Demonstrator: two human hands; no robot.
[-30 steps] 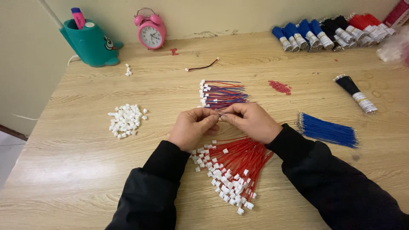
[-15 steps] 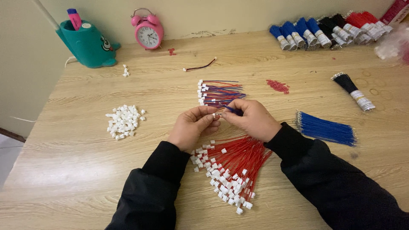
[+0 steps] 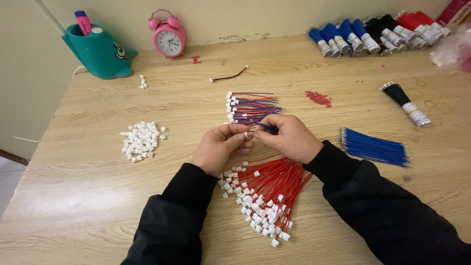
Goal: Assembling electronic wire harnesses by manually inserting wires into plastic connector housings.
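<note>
A small white connector (image 3: 249, 133) sits pinched between the left hand (image 3: 222, 147) fingers (image 3: 240, 130), touching the right hand (image 3: 289, 138) fingers, which hold a blue wire (image 3: 267, 127) narrowly. Just beyond lie finished red-blue wires (image 3: 252, 106); below the hands, red wires (image 3: 267, 189). Loose white connectors (image 3: 141, 141) lie left on the bench (image 3: 98, 196), blue wires (image 3: 374, 147) right.

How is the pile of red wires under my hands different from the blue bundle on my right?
The red wires carry white connectors on their near ends; the blue wires show none, only bare tips. The red ones fan out loosely towards the near table edge; the blue ones lie in a tight, nearly parallel bundle pointing sideways. The red pile lies partly under the wrists; the blue bundle lies clear of them. Both are thin cut wires lying flat.
</note>
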